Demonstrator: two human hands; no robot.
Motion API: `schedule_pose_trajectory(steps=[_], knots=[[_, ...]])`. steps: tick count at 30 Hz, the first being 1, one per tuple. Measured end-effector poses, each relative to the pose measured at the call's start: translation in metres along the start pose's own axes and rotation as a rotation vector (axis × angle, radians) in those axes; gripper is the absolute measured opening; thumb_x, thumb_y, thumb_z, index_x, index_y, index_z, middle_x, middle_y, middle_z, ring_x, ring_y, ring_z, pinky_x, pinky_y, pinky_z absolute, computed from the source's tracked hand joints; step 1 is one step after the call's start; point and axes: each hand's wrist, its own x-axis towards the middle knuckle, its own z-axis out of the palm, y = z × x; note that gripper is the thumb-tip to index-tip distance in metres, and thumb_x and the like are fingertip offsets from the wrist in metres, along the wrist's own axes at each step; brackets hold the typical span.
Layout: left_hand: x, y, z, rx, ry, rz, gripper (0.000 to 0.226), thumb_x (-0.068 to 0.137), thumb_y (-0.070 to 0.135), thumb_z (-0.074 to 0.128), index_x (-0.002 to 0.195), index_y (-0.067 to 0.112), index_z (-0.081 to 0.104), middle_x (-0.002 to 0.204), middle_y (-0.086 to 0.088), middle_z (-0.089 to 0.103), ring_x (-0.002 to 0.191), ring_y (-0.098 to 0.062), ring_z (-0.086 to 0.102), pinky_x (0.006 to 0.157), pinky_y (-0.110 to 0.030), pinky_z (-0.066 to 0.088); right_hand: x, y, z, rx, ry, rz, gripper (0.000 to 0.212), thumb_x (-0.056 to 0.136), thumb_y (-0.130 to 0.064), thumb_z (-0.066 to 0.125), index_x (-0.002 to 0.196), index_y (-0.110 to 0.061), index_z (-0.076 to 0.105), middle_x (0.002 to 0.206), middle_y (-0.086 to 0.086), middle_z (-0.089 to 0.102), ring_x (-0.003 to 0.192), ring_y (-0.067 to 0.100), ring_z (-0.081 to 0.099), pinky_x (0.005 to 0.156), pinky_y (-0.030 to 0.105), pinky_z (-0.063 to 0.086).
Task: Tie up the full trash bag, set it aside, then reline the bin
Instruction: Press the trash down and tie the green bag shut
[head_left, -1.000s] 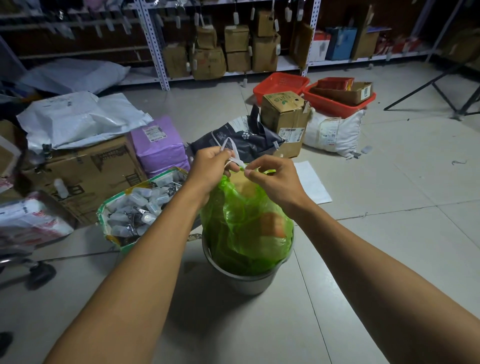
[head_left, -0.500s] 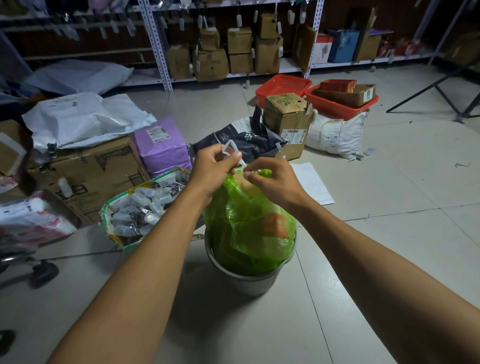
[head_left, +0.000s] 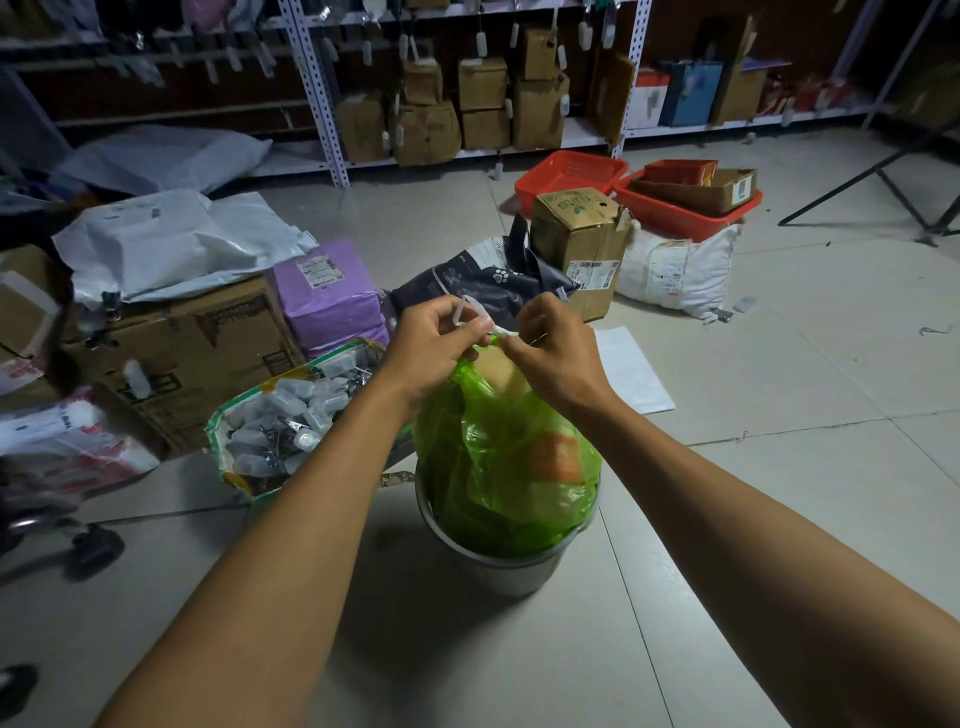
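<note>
A full green trash bag (head_left: 511, 467) bulges out of a grey round bin (head_left: 498, 569) on the tiled floor. Its neck is gathered at the top, where white drawstrings (head_left: 480, 317) stick out. My left hand (head_left: 434, 340) pinches a loop of the white string on the left of the neck. My right hand (head_left: 553, 345) grips the other string end on the right. Both hands are close together, just above the bag. Cardboard and an orange item show through the plastic.
A green-rimmed box of small bottles (head_left: 291, 415) stands left of the bin, touching my left forearm's line. Cardboard boxes, a purple parcel (head_left: 327, 296) and a dark bag (head_left: 483, 283) lie behind. Red baskets (head_left: 571, 171) and shelving are farther back. White paper (head_left: 631, 374) lies on the floor right.
Both hands have drawn closer at the bag's neck and kept working the white strings. The bag's top is gathered tighter than a second ago.
</note>
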Motion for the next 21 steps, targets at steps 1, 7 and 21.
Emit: schedule_pose_trajectory(steps=[1, 7, 21], knots=[[-0.0004, -0.0003, -0.0008, 0.006, -0.017, 0.006, 0.005, 0.093, 0.013, 0.063, 0.09, 0.014, 0.067, 0.08, -0.002, 0.069, 0.073, -0.005, 0.066, 0.066, -0.018, 0.052, 0.0001, 0.0004, 0.0005, 0.009, -0.012, 0.018, 0.024, 0.084, -0.028, 0.07, 0.103, -0.017, 0.061, 0.091, 0.001, 0.068, 0.08, 0.018, 0.065, 0.07, 0.04, 0.058], [-0.0008, -0.0026, -0.0012, -0.012, -0.013, 0.01, 0.009, 0.094, 0.01, 0.061, 0.088, 0.014, 0.067, 0.078, -0.004, 0.068, 0.074, -0.008, 0.065, 0.066, -0.018, 0.052, -0.0022, -0.0007, 0.002, 0.2, -0.061, 0.079, 0.017, 0.085, -0.015, 0.067, 0.1, -0.014, 0.074, 0.079, 0.0, 0.074, 0.068, 0.006, 0.068, 0.057, 0.022, 0.048], [-0.001, -0.0096, -0.006, -0.02, 0.085, -0.058, 0.011, 0.091, 0.015, 0.065, 0.081, 0.019, 0.067, 0.077, -0.005, 0.07, 0.069, -0.015, 0.064, 0.074, -0.029, 0.054, -0.0022, -0.0079, -0.0056, 0.558, -0.026, 0.211, 0.014, 0.08, -0.006, 0.075, 0.095, -0.006, 0.075, 0.084, 0.005, 0.074, 0.074, 0.006, 0.068, 0.071, 0.017, 0.054]])
